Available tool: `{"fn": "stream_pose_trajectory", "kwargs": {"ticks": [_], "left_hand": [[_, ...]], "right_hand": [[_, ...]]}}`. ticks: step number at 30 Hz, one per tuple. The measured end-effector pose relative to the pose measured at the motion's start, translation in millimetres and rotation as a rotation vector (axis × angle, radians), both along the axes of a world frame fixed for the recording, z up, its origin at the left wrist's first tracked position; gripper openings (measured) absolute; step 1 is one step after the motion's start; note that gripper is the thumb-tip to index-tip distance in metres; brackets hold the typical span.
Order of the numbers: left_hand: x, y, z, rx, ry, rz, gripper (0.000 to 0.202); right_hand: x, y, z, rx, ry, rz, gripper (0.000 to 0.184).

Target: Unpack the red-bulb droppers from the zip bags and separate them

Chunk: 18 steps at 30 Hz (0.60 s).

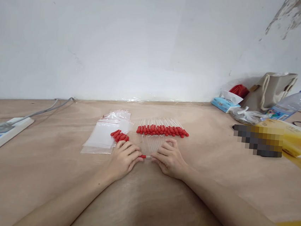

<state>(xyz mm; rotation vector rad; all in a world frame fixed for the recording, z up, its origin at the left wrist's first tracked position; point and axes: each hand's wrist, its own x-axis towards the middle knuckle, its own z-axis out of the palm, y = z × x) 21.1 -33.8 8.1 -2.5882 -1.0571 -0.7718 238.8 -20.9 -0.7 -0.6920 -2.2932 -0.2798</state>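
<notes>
Pinching a single dropper [144, 156] between them, both hands rest on the desk [54, 174] just in front of the row of droppers [162, 130]. The left hand [123, 159] has its fingers curled closed on the red bulb end, and the right hand [169, 160] nips the clear tube end with its fingertips. Just left of the row lie a heap of loose red bulbs [119, 135] and clear zip bags [105, 133], with a power strip [7, 131] far left. Well to its right are a tissue pack [224, 104], a tote bag [272, 91] and a water bottle [289, 104].
</notes>
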Motion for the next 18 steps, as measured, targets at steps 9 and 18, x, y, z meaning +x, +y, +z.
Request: {"fn": "stream_pose_trajectory", "kwargs": {"ticks": [9, 18], "left_hand": [[0.8, -4.3, 3.5, -0.031, 0.106, -0.005, 0.016], [-32.0, -2.5, 0.0, -0.037, -0.108, 0.061, 0.014]], "right_hand": [[3.3, -3.7, -1.5, -0.051, -0.006, 0.068, 0.02], [32.2, 14.2, -4.0, -0.069, 0.206, -0.149, 0.018]]}}
